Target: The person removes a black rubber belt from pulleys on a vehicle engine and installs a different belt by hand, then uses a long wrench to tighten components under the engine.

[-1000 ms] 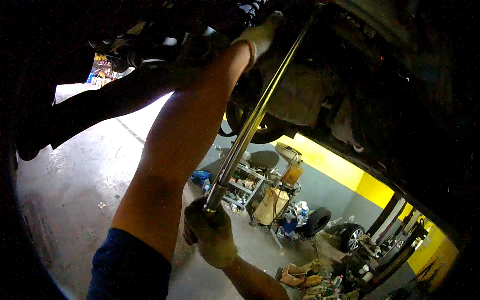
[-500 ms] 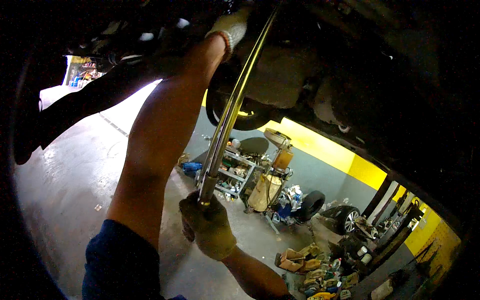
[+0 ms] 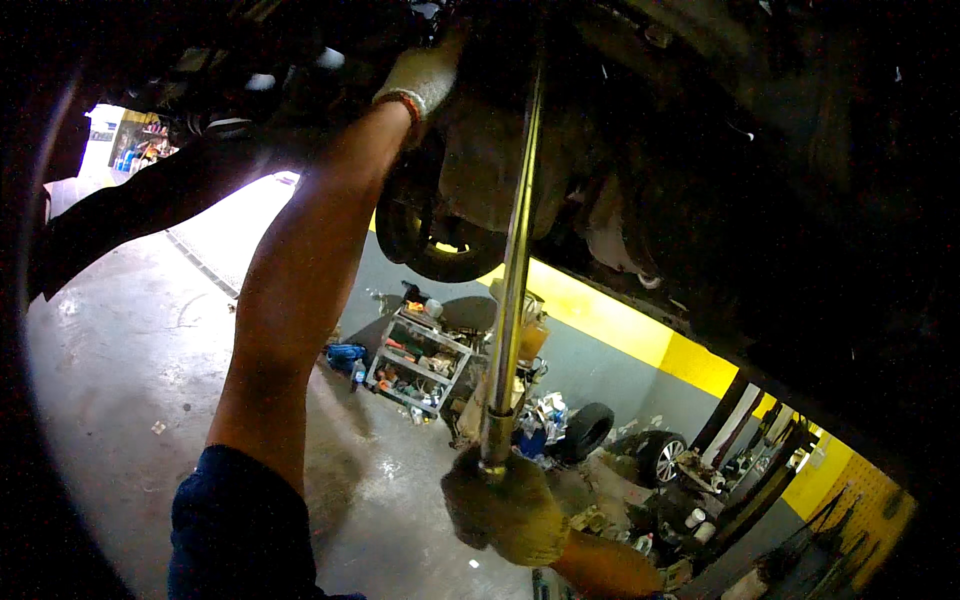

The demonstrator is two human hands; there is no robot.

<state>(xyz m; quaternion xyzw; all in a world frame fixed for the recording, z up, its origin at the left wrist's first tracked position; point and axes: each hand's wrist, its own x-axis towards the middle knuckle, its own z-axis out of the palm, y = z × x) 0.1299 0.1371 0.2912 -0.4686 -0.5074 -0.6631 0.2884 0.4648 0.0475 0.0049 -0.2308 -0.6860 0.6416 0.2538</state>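
Observation:
A long, shiny metal bar (image 3: 517, 270) rises nearly upright into the dark underside of a raised vehicle (image 3: 500, 165). It has a thicker collar near its lower end, and its upper end is lost in shadow. My right hand (image 3: 508, 510), in a dirty work glove, is closed round the bottom of this bar. Overhead, my left hand (image 3: 425, 78) wears a white knitted glove with a reddish cuff edge. It reaches among dark parts left of the bar, and its fingers are hidden there.
A mounted wheel (image 3: 440, 245) hangs beyond the bar. By the grey and yellow wall stand a cluttered shelf cart (image 3: 420, 360), a loose tyre (image 3: 588, 430) and a wheel with a silver rim (image 3: 662, 458). Lift posts and assorted parts lie at right. Bright floor (image 3: 130, 330) stretches left.
My right hand and the bar's lower end have swung to the right, so the bar stands steeper. My left hand sits slightly further left in view; the whole view has also shifted somewhat.

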